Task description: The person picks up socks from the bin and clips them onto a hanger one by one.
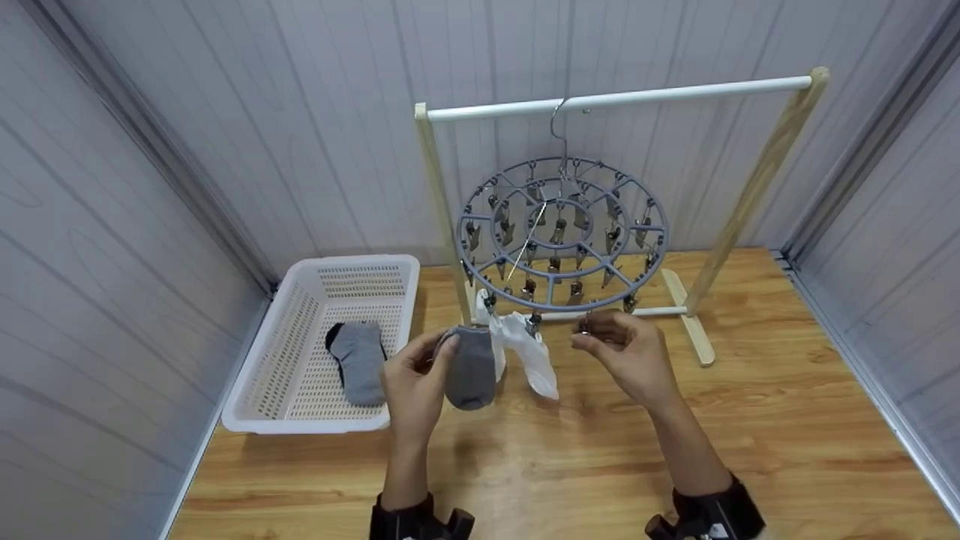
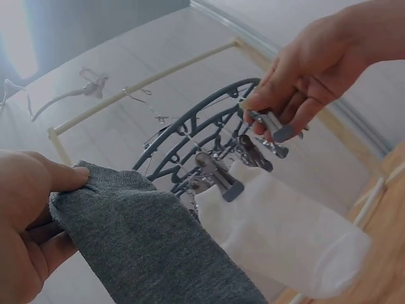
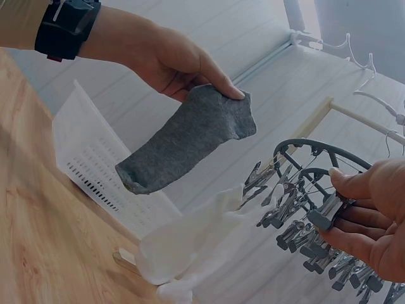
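Note:
A grey sock [image 1: 471, 369] hangs from my left hand [image 1: 417, 386], pinched at its cuff between thumb and fingers. My right hand [image 1: 634, 358] pinches a metal clip [image 3: 326, 212] at the front rim of the round grey hanger [image 1: 551, 306]; the clip holds no cloth. Between the hands, white socks [image 1: 534, 354] hang from clips on the rim. In the left wrist view the grey sock [image 2: 152, 234] is in front of a white sock [image 2: 285, 228], whose cuff is in a clip [image 2: 219, 176].
A white basket [image 1: 322, 426] at the left holds grey and black socks [image 1: 358, 364]. The hanger hooks over the white bar [image 1: 675, 93] of a wooden stand [image 1: 757, 180], whose foot [image 1: 688, 319] rests on the wooden surface. Panelled walls enclose the back and sides.

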Demonstrator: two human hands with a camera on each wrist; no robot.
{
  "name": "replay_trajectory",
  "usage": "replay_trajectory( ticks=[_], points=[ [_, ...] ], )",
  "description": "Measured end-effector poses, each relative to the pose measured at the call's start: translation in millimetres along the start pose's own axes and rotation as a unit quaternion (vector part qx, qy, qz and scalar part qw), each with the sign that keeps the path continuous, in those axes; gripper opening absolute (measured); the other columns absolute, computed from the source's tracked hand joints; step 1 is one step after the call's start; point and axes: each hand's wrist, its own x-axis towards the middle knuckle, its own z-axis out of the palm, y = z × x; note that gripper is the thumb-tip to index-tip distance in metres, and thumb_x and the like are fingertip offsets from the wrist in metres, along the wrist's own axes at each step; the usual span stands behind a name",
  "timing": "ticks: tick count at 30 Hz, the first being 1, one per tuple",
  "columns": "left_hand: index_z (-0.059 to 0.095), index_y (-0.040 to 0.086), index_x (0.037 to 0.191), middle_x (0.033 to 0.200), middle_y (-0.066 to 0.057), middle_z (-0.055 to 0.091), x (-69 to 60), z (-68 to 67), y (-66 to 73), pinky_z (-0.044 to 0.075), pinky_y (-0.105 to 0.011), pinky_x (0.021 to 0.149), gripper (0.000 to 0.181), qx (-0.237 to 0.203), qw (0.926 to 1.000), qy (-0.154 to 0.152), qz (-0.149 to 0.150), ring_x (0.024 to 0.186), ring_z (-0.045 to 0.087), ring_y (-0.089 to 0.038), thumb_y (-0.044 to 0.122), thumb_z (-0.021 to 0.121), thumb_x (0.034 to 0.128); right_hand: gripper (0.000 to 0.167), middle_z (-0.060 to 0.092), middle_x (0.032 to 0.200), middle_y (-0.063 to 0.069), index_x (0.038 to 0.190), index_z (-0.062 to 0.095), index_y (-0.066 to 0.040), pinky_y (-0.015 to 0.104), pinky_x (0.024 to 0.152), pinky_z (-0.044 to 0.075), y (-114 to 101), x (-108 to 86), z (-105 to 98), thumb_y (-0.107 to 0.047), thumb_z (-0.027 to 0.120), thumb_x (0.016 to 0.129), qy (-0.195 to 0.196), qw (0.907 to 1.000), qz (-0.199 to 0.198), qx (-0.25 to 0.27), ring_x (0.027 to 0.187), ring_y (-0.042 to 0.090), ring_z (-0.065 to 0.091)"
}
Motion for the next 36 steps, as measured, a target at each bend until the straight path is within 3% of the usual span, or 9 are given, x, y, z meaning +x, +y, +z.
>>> replay_trajectory(
  ticks=[9,17,23,27,36],
  points=[
    [0.083,0.004,0.106,0.098,-0.005,0.081,-6.4,12.8,-4.0,0.061,-0.026,0.067,0.012,-0.010,0.9985,-0.053,0.007,0.079,0.076,-0.017,0.009,0.081,0.0946,0.025,0.074,0.107,0.029,0.115,0.071,0.009,0.038,0.083,0.064,-1.7,0.9,1.3,0.005,0.079,0.092,0.004,0.9999,0.006,0.013,0.089,0.026,0.078],
    [0.084,0.007,0.104,0.096,-0.003,0.081,-9.9,18.2,-8.9,0.062,-0.028,0.069,0.011,-0.018,0.9969,-0.076,-0.009,0.080,0.076,-0.017,0.011,0.082,0.0942,0.026,0.074,0.107,0.030,0.116,0.063,0.018,0.044,0.086,0.063,-4.0,-0.1,-1.5,0.008,0.074,0.094,-0.037,0.9951,0.035,0.085,0.092,0.030,0.078],
    [0.083,0.005,0.105,0.096,-0.005,0.081,-13.9,26.7,-8.2,0.063,-0.029,0.070,0.011,-0.041,0.9939,-0.100,-0.019,0.082,0.076,-0.016,0.010,0.082,0.0942,0.027,0.075,0.108,0.027,0.113,0.063,0.018,0.045,0.086,0.063,-5.3,-1.7,-0.9,0.006,0.077,0.093,-0.061,0.9930,0.041,0.092,0.092,0.028,0.078],
    [0.083,0.007,0.104,0.094,-0.003,0.081,-16.9,33.0,-7.9,0.061,-0.027,0.067,0.011,-0.033,0.9927,-0.114,-0.017,0.077,0.074,-0.015,0.012,0.082,0.0942,0.026,0.074,0.111,0.028,0.112,0.065,0.016,0.046,0.088,0.062,-6.6,-4.5,1.8,0.004,0.078,0.093,-0.075,0.9916,0.049,0.093,0.095,0.029,0.077],
    [0.084,0.010,0.103,0.095,0.000,0.081,-23.7,45.0,-9.5,0.062,-0.029,0.067,0.010,-0.032,0.9893,-0.141,-0.019,0.077,0.076,-0.017,0.016,0.082,0.0959,0.024,0.074,0.111,0.028,0.112,0.065,0.014,0.042,0.087,0.063,-12.1,-9.7,8.8,0.003,0.077,0.094,-0.069,0.9937,0.047,0.075,0.096,0.028,0.077]
  ],
)
